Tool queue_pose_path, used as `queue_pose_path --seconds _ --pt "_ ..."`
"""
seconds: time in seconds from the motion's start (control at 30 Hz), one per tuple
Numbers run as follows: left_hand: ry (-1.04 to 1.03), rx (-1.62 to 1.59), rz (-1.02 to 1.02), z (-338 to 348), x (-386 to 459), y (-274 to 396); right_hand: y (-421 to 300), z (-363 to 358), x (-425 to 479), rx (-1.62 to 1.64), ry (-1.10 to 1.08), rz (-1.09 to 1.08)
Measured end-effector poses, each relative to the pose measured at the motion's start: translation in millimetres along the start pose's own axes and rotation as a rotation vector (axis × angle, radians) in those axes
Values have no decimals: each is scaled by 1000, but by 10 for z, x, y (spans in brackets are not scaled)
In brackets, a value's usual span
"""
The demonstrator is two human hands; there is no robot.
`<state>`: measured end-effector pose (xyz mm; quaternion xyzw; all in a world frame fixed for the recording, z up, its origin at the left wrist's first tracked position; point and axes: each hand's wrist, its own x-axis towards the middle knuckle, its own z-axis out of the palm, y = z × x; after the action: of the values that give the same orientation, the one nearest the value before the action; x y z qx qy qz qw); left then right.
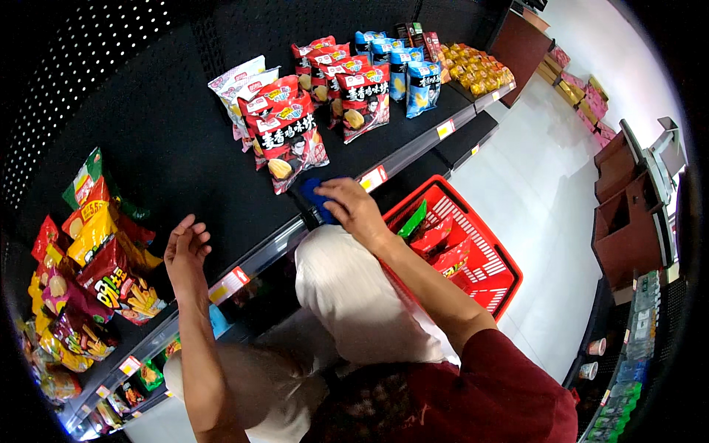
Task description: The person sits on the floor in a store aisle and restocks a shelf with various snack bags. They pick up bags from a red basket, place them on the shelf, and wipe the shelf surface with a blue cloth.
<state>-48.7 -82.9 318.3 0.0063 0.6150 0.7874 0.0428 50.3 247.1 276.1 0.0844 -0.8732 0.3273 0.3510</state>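
Observation:
My right hand (354, 207) rests on a dark blue cloth (317, 194) at the front edge of the black store shelf (221, 177), just above my knee. The fingers are curled over the cloth; part of it is hidden beneath them. Close beyond the cloth stand upright red snack bags (293, 138), with white snack bags (238, 83) behind and left of them. My left hand (188, 243) hovers over the shelf edge with bent fingers and nothing visible in it. A dark red bag of potato sticks (124, 282) is the nearest thing to it.
A red shopping basket (482, 249) holding several snack bags stands by my right leg. Farther along the shelf are more red bags (363, 102), blue bags (424, 88) and yellow-wrapped snacks (479, 69). Price tags (374, 178) line the shelf rail. Brown counters (631, 221) stand across the aisle.

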Motion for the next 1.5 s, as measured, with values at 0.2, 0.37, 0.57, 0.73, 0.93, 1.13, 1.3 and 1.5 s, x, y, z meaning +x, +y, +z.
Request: queue_pose_path --seconds 0.2,0.37,0.57,0.73,0.93,1.13,1.3,1.5 --pt "25 64 -14 161 -23 -19 -22 -91 73 -208 -194 -45" --pt "-26 63 -19 206 10 -113 275 -216 124 -293 -122 -56" --pt "-23 121 -9 304 18 -147 879 -727 166 -463 -85 26" --pt "-47 128 -4 275 57 -218 1479 -1163 238 -559 -15 79" --pt "-40 202 2 344 -21 -163 2152 -1565 322 -682 41 193" --pt "-18 172 5 244 -90 -69 2318 -1650 356 -691 12 247" --pt "-34 112 40 176 -156 47 1726 -1549 177 -414 71 266" --pt "-208 224 28 45 -331 124 27 -1174 587 26 -143 197"
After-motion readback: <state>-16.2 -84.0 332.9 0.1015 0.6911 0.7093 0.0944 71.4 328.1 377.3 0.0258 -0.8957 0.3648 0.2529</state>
